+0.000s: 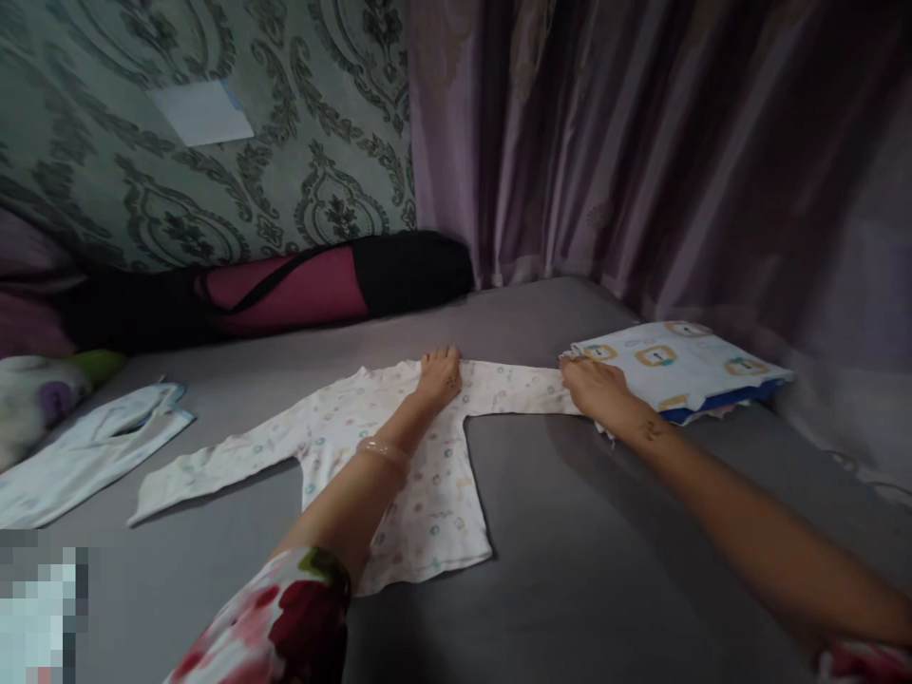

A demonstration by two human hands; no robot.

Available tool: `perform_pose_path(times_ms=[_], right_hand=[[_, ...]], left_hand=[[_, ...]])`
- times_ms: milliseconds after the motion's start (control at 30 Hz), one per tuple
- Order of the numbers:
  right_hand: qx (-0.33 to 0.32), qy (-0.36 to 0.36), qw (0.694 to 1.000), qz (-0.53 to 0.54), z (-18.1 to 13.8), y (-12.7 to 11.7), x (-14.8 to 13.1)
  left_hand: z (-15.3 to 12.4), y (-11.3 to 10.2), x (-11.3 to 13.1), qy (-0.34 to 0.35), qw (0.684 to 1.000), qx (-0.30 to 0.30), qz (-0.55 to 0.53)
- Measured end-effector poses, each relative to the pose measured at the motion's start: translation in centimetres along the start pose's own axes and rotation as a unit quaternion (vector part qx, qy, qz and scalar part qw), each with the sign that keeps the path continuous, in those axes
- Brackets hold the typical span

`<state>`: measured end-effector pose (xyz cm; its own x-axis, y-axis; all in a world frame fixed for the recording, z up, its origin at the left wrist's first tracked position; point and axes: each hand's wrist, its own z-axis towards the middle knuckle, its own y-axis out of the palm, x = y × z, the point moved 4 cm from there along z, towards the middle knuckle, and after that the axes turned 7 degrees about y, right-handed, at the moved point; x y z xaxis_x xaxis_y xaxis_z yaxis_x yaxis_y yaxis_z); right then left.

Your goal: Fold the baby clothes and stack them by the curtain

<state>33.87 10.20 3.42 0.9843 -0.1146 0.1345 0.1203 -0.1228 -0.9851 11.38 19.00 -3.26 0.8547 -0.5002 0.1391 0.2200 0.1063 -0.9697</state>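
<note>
A small white long-sleeved baby shirt (427, 475) with a fine print lies flat on the grey bed sheet (605, 551), sleeves spread out. My left hand (438, 375) presses on the shirt's neck area with the fingers curled down. My right hand (595, 388) is closed on the end of the shirt's right sleeve, next to a folded stack of printed baby clothes (684, 366).
A white bib-like garment (85, 451) lies at the left, with a soft toy or bundle (43, 394) behind it. A black and maroon bag (299, 285) lies along the patterned wall. Purple curtains (676, 152) hang at the back right.
</note>
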Motion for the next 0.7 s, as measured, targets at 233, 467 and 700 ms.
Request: perform_pose_path(times_ms=[233, 467, 700], right_hand=[[-0.004, 0.021, 0.996, -0.092, 0.3, 0.8, -3.5], [0.074, -0.193, 0.977, 0.050, -0.3, 2.7, -11.0], [0.053, -0.148, 0.974, 0.166, 0.1, 5.8, -13.2]], left_hand=[[0.0, 1.0, -0.4, 0.004, 1.000, 0.013, -0.006], [0.0, 0.9, -0.8, 0.002, 0.998, 0.036, -0.053], [0.0, 1.1, -1.7, -0.020, 0.993, 0.049, -0.105]])
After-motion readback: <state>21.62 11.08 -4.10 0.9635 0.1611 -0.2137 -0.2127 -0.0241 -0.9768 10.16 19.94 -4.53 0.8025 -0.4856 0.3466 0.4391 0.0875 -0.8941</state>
